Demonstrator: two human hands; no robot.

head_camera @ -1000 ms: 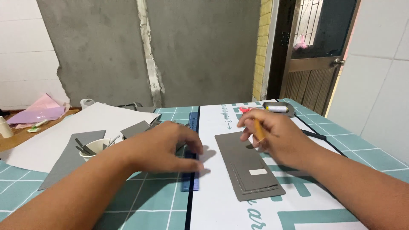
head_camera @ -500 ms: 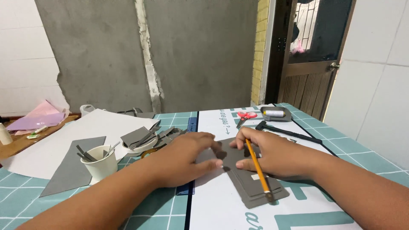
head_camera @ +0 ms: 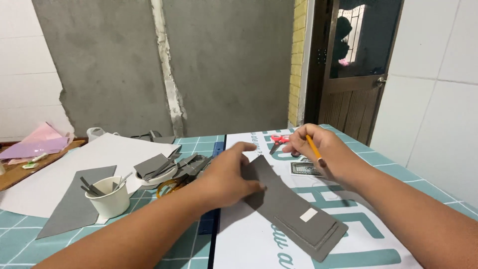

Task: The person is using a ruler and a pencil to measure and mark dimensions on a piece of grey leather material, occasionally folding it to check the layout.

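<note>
My left hand (head_camera: 226, 177) grips the near left end of a long grey card stack (head_camera: 294, 209) and lifts it off the white sheet (head_camera: 249, 239). A small white label sits on the stack's top layer. My right hand (head_camera: 323, 152) is raised behind the stack, holding a yellow pencil (head_camera: 314, 149) with its dark end pointing down to the right. A blue ruler (head_camera: 209, 221) lies under my left forearm.
A paper cup (head_camera: 108, 199) with grey strips stands at the left, beside a white bowl (head_camera: 159, 174) of grey scraps and yellow-handled scissors (head_camera: 169, 185). Red scissors (head_camera: 279, 140) lie at the back. A grey sheet (head_camera: 74, 201) rests on white paper. A door stands at the right.
My left hand has taken the grey stack's end and raised it, turning it at an angle. My right hand has left the stack and lifted with the pencil toward the back.
</note>
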